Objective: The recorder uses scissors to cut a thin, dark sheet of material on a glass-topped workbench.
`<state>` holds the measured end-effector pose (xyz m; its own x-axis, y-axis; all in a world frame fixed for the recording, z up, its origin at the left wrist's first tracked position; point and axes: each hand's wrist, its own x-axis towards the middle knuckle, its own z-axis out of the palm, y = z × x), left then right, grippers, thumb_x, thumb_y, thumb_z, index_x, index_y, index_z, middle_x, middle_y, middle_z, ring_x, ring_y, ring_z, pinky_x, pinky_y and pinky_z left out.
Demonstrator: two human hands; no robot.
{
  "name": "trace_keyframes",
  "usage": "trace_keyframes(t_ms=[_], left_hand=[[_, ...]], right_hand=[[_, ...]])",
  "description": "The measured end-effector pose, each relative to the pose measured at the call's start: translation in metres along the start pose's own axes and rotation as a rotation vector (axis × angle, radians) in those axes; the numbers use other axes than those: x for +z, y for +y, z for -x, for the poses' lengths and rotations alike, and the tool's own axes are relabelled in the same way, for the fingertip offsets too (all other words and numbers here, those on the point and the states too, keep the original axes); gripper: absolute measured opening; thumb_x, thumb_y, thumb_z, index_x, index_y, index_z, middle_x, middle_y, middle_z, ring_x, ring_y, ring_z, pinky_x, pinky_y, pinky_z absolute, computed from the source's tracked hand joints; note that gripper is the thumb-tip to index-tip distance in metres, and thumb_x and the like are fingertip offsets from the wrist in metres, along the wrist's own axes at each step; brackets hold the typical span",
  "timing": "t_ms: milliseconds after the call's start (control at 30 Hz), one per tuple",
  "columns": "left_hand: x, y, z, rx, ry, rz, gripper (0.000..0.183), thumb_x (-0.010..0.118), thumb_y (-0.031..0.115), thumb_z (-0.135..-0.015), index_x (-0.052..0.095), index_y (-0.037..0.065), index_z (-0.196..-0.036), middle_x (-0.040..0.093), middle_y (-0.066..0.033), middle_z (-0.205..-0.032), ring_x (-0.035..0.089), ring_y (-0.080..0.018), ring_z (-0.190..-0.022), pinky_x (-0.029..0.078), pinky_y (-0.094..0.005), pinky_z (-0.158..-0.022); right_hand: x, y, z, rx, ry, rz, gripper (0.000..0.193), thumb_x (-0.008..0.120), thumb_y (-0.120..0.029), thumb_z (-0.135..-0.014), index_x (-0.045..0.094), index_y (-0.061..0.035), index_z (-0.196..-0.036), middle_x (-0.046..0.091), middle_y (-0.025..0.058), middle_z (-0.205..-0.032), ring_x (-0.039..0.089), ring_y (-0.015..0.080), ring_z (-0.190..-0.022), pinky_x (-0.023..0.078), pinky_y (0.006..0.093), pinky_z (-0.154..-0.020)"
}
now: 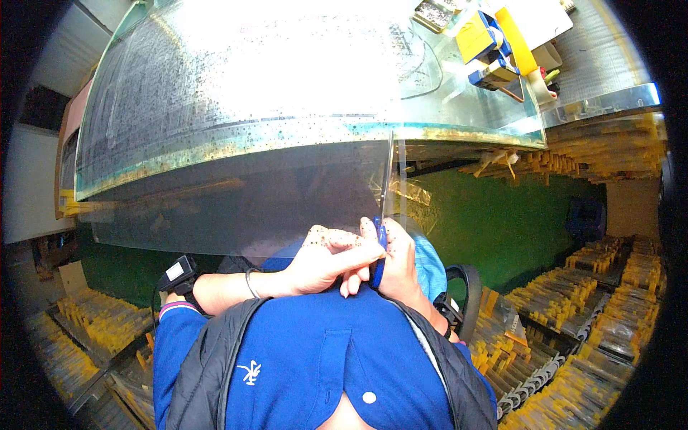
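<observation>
A large see-through dark-speckled film sheet lies across the glass-topped table and hangs over its near edge towards me. My left hand is closed, thumb against fingers, at the sheet's near edge. Close beside it, my right hand grips the blue handles of a pair of scissors. The long blades point away from me, along the sheet near its right side, and their tips reach the table's edge. My fingers partly hide the handles.
The glass-topped table reflects strong light. At its far right are a yellow-and-blue box, a blue tape dispenser and a small tray. Racks of yellow-tagged sheets stand at both sides. Beneath is a green floor.
</observation>
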<state>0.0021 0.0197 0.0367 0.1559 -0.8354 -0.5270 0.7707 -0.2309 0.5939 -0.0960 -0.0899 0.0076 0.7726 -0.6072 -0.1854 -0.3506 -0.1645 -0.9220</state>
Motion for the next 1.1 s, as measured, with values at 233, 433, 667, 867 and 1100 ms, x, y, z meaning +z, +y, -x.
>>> trace_keyframes(t_ms=[233, 433, 667, 867, 1100], left_hand=[[-0.003, 0.007, -0.004, 0.088, -0.026, 0.092, 0.016, 0.059, 0.016, -0.083, 0.063, 0.0, -0.084, 0.061, -0.0074, -0.064, 0.056, -0.0103, -0.046, 0.044, -0.0209, -0.039], [-0.057, 0.013, 0.02, 0.359, 0.145, 0.088, 0.038, 0.049, 0.028, -0.088, 0.051, -0.002, -0.111, 0.06, -0.0152, -0.091, 0.061, -0.0191, -0.073, 0.053, -0.0284, -0.057], [-0.189, 0.074, 0.175, 0.751, 1.224, -0.296, 0.035, 0.059, 0.02, -0.082, 0.052, 0.006, -0.113, 0.061, -0.0036, -0.091, 0.057, -0.0071, -0.068, 0.041, -0.0138, -0.047], [-0.198, 0.162, 0.201, 0.637, 1.153, -0.877, 0.037, 0.047, -0.001, -0.083, 0.046, 0.001, -0.119, 0.06, -0.011, -0.095, 0.059, -0.0102, -0.071, 0.049, -0.0189, -0.051], [-0.246, 0.303, 0.158, 1.175, 1.299, -1.216, 0.017, 0.053, 0.002, -0.084, 0.061, 0.0, -0.099, 0.064, -0.0051, -0.09, 0.059, -0.0085, -0.076, 0.047, -0.0201, -0.069]], right_hand=[[-0.002, 0.028, 0.01, 0.132, -0.109, -0.158, 0.029, 0.059, -0.023, -0.083, 0.05, -0.0004, -0.067, 0.047, 0.0102, -0.057, 0.048, 0.017, -0.053, 0.039, 0.0315, -0.048], [-0.016, 0.043, 0.015, 0.437, 0.022, -0.485, 0.035, 0.051, -0.032, -0.087, 0.056, 0.0019, -0.086, 0.058, 0.0089, -0.078, 0.055, 0.0119, -0.062, 0.047, 0.0246, -0.055], [-0.019, 0.021, -0.015, -0.013, 0.112, -0.512, 0.029, 0.049, -0.026, -0.088, 0.057, 0.0024, -0.086, 0.061, 0.0117, -0.083, 0.058, 0.0137, -0.067, 0.048, 0.0269, -0.062], [0.004, -0.013, -0.016, -0.063, 0.013, -0.555, 0.009, 0.062, -0.007, -0.08, 0.056, -0.0017, -0.085, 0.062, 0.0074, -0.082, 0.059, 0.0117, -0.067, 0.048, 0.0246, -0.063], [0.001, -0.006, -0.018, -0.042, 0.053, -0.509, 0.01, 0.061, -0.011, -0.081, 0.06, -0.0007, -0.084, 0.06, 0.0053, -0.074, 0.06, 0.0122, -0.066, 0.049, 0.0242, -0.059]])
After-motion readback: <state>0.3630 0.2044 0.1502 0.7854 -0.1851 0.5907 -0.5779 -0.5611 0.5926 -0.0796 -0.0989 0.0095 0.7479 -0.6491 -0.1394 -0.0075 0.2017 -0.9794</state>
